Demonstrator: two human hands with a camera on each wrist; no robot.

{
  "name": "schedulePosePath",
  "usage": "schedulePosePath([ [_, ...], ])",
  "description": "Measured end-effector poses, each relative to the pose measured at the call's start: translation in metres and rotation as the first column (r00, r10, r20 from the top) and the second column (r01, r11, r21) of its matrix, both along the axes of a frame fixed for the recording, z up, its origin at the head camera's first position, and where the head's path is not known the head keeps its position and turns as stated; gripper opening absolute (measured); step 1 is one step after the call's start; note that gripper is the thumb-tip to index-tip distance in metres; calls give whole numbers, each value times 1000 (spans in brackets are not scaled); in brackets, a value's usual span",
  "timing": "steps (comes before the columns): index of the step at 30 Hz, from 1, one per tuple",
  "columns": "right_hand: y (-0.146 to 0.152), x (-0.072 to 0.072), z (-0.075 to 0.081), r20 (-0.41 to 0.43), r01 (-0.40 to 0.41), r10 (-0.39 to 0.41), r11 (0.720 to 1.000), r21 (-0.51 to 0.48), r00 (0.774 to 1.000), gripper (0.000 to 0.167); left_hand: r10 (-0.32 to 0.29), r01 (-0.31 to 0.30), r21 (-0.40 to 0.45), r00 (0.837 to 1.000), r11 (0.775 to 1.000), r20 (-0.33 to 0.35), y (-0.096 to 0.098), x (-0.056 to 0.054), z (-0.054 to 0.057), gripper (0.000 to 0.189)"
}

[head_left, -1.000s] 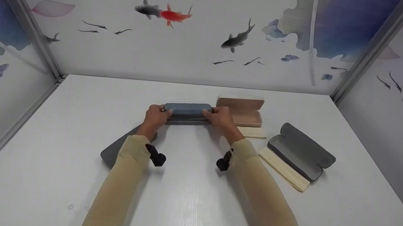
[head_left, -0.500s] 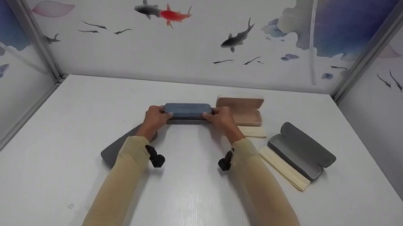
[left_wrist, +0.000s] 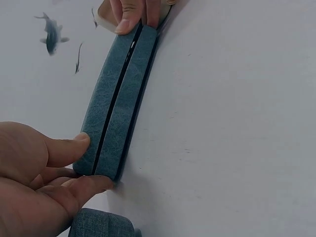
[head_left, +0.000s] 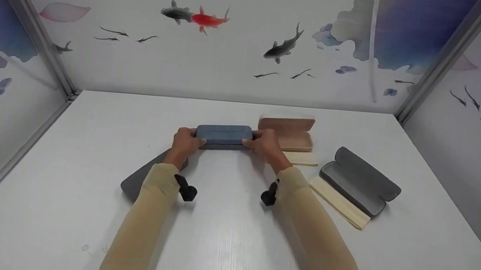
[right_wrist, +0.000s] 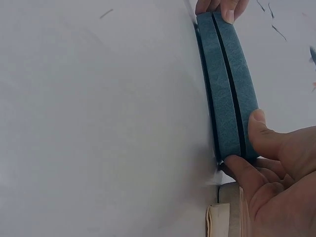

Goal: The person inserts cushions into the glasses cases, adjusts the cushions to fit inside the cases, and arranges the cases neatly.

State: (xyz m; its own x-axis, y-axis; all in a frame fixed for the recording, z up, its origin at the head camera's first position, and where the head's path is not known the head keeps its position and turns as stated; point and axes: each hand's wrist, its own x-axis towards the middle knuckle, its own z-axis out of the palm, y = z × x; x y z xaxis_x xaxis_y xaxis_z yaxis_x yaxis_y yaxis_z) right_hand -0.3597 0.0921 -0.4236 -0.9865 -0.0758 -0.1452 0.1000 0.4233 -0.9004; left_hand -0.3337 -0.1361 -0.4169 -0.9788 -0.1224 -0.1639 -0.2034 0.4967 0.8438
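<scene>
A blue glasses case (head_left: 224, 133) is held level between the two hands toward the back of the table. Its lid is almost down, with a thin dark gap along the front in the left wrist view. My left hand (head_left: 185, 142) grips the left end, thumb (left_wrist: 81, 142) on the lid and a finger (left_wrist: 96, 184) on the lower half. At the other end my right hand (head_left: 266, 145) grips likewise, its thumb (right_wrist: 257, 118) on the lid and a finger (right_wrist: 239, 165) below. Whatever lies inside the case is hidden.
A closed dark grey case (head_left: 138, 178) lies partly under the left forearm. Behind the right hand stands an open pink case (head_left: 293, 140), a folded cream cloth (head_left: 301, 158) before it. Farther right are an open grey case (head_left: 361, 183) and another cream cloth (head_left: 340, 203).
The blue case's lid has swung down toward the front, so more of its top shows and the front gap is narrower. Both hands keep their grip at the ends.
</scene>
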Motion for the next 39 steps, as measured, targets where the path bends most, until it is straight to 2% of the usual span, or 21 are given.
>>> schedulePosePath([
  [6,-1,0,0,-6,10,-10,999,30,1000,44,-5,5,-12,1000,1000,-7,-1,1,-1,48],
  [13,-6,3,7,26,23,-25,996,83,999,49,1,-2,-30,1000,1000,-26,0,2,-2,42],
  [20,-10,5,12,-46,57,-49,982,181,998,47,20,-21,-32,999,999,-43,4,4,1,46],
  [23,-7,9,16,-81,63,-49,982,180,995,45,36,-39,-45,997,998,-67,8,7,8,50],
  [26,-1,15,23,-95,52,-40,989,137,995,46,54,-58,-37,993,998,-103,12,10,17,52],
  [31,13,24,34,-98,35,-26,995,93,995,41,89,-84,40,983,996,-160,18,16,31,49],
  [34,21,28,39,-81,24,-17,997,79,997,38,102,-88,88,980,992,-171,22,20,38,46],
  [39,36,37,46,-92,6,3,994,105,996,34,118,-94,133,974,987,-191,31,28,45,39],
])
